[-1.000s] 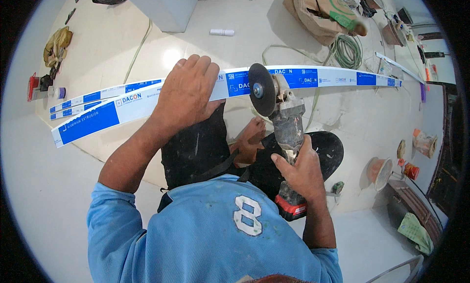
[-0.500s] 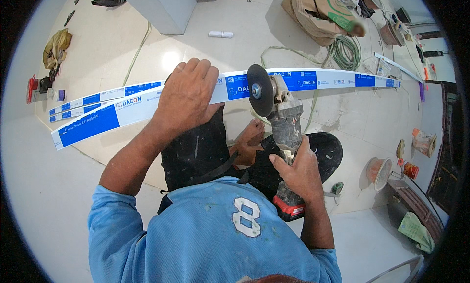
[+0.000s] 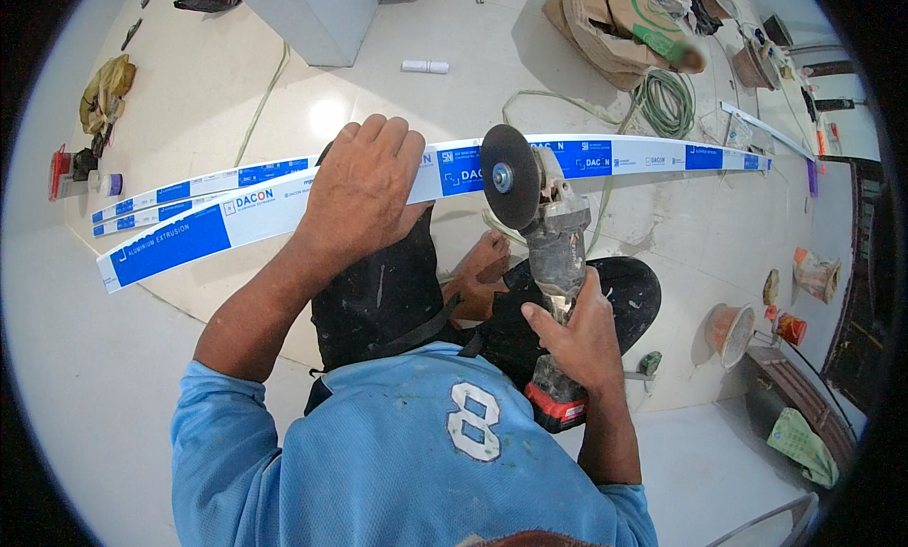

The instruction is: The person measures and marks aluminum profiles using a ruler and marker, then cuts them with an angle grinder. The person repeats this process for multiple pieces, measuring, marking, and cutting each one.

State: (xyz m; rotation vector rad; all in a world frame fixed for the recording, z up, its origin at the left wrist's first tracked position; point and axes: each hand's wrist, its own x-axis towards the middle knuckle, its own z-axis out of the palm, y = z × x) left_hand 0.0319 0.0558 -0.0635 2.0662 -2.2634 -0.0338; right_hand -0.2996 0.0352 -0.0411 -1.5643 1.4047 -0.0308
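Observation:
A long aluminium profile (image 3: 175,246) in blue and white printed film lies crosswise in front of me, over my left knee. My left hand (image 3: 367,180) is closed over its edge, left of the middle, fingertips hidden on the far side. In my right hand (image 3: 574,331) is a dusty grey angle grinder (image 3: 556,256) with a red-based battery, gripped round its body. Its dark cutting disc (image 3: 509,176) stands upright at the profile and overlaps it in the view; whether it touches, I cannot tell.
More film-covered profiles (image 3: 210,186) lie at the left. Beyond stand a white pillar (image 3: 317,22), a white roll (image 3: 425,67), a coiled green hose or cable (image 3: 665,104) and a large brown paper bag (image 3: 605,36). Buckets (image 3: 731,334) stand on the right. My bare foot (image 3: 484,263) is just below the profile.
The grinder's head has turned and shifted slightly, so the disc shows more of its face. My left hand stays in place on the profile.

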